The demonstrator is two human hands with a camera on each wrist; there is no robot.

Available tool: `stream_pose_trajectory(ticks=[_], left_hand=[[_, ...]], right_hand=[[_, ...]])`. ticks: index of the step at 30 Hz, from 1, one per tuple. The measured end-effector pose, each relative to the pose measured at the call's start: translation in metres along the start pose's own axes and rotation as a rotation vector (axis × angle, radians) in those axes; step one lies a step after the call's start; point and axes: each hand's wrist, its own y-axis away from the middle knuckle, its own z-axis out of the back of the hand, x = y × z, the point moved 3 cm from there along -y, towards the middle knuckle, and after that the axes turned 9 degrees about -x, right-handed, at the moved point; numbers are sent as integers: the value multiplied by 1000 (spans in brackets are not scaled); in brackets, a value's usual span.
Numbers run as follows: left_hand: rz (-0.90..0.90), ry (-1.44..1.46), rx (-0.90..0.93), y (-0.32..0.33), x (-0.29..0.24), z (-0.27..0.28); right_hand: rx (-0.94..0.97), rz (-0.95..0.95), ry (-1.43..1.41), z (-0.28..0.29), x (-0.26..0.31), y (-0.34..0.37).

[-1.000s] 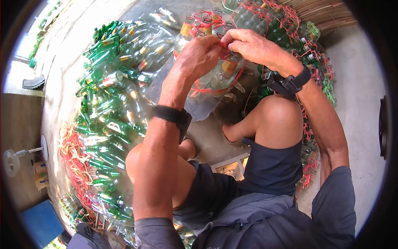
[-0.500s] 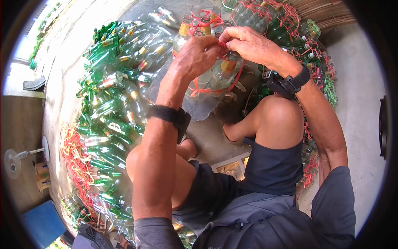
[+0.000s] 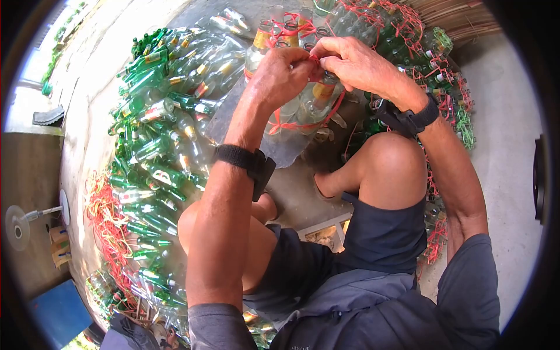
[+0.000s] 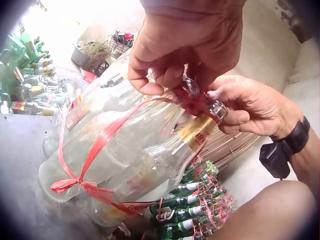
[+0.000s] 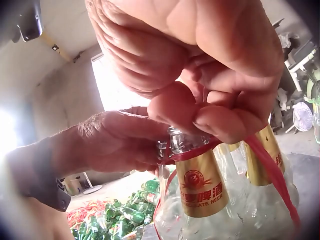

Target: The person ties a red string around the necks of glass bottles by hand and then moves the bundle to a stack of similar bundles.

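A bundle of clear glass beer bottles (image 3: 315, 105) with gold neck labels (image 5: 202, 187) stands upright in front of me. Red plastic twine (image 4: 102, 137) circles their bodies, knotted low on one side, and more of it runs among the necks. Over the necks, my left hand (image 3: 283, 76) pinches the twine with curled fingers. My right hand (image 3: 356, 65) pinches it from the other side, thumb against forefinger in the right wrist view. The fingertips of both hands nearly meet close above the bottle mouths. Part of the twine is hidden behind the fingers.
A grey board (image 3: 280, 154) lies under the bundle. Loose green and clear bottles (image 3: 154, 125) cover the floor at left, beside a heap of red twine (image 3: 105, 216). Tied bottle bundles (image 3: 431, 64) stand at right. A fan (image 3: 20, 227) is at far left.
Both hands stay over the bottle necks with only slight shifts of the fingers and wrists. The bundle stays in place.
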Motion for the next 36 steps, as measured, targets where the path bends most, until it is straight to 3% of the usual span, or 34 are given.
stream_pose_trajectory(ticks=[17, 22, 28, 32, 36], left_hand=[[10, -154, -28, -8, -8, 2], [30, -171, -16, -6, -14, 10], [6, -194, -7, -7, -10, 12], [-16, -230, -6, -7, -14, 12], [-35, -309, 0, -6, -16, 12]], right_hand=[[-19, -55, 79, -4, -5, 0], [10, -213, -215, 2, -5, 4], [155, -272, -349, 9, -5, 2], [99, -281, -472, 2, 2, 8], [58, -417, -624, -2, -5, 6]])
